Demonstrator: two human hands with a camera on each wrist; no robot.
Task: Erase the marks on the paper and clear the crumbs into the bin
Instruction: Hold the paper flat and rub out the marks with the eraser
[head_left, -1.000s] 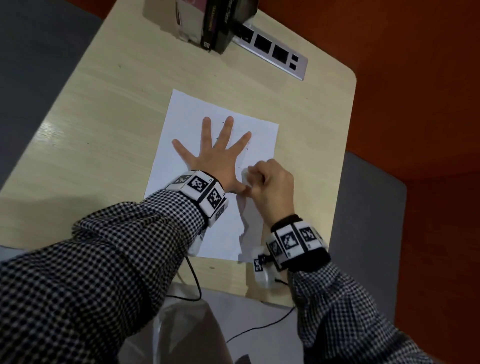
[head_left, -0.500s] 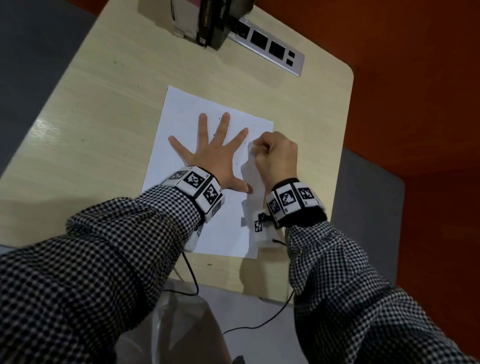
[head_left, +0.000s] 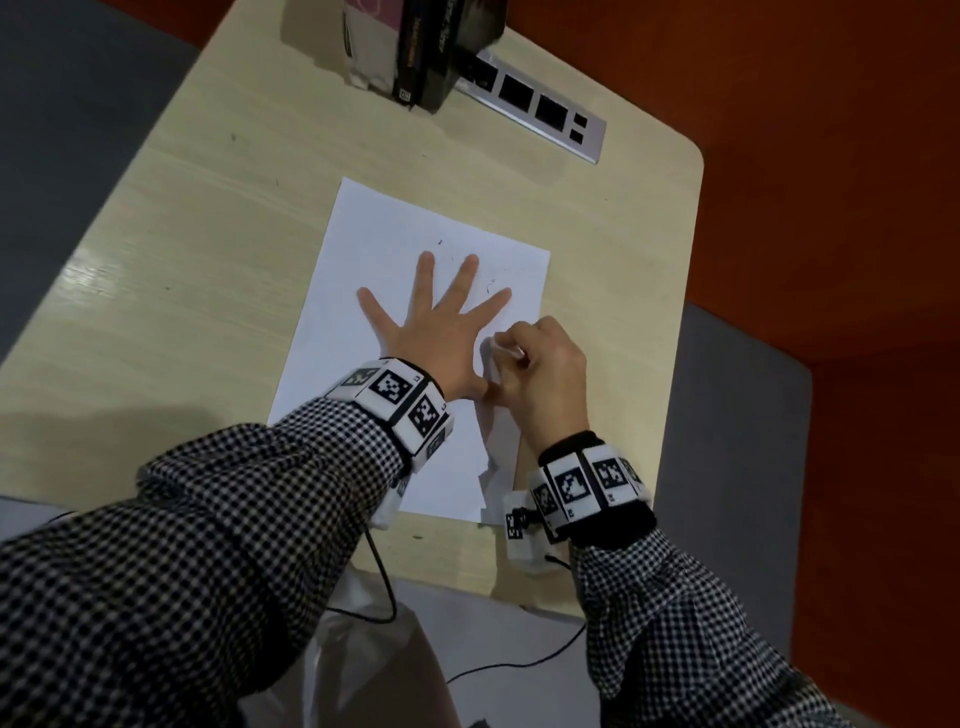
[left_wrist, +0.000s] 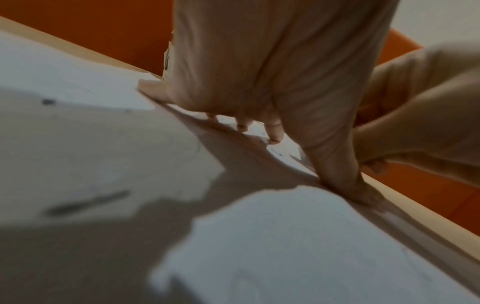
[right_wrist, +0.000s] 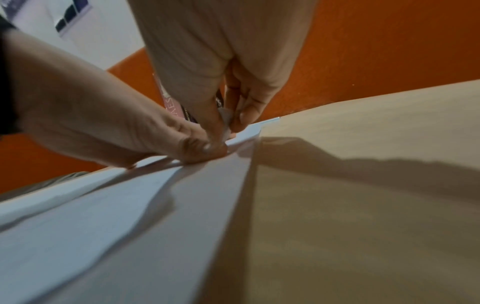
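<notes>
Pressing flat with its fingers spread, the left hand (head_left: 439, 332) pins the paper (head_left: 363, 270) to the table (head_left: 182, 249) in the head view. Just beside its thumb the right hand (head_left: 540, 374) is curled around a small white eraser (head_left: 501, 349), of which only a sliver shows between the fingertips. A few faint dark marks (head_left: 491, 286) lie on the sheet just beyond the left fingertips. Well beyond both hands a stack of books (head_left: 415, 52), cut off by the frame's top edge, sits partly over a power strip (head_left: 540, 111). Nearer than the wrists, under the table edge, something pale and glossy shows, too dim to identify.

Seen from the left wrist, the left hand (left_wrist: 272, 72) bears down on the paper (left_wrist: 298, 236), its fingertips half hidden behind the palm. Blurred dark streaks (left_wrist: 85, 202) on the sheet cannot be made out clearly. The right hand (left_wrist: 428, 123) enters at the right edge.

From the right wrist, the right hand (right_wrist: 221, 72) pinches the eraser (right_wrist: 226, 121) between thumb and fingers, touching the left hand (right_wrist: 103, 119) where its thumb meets the paper (right_wrist: 103, 226).
</notes>
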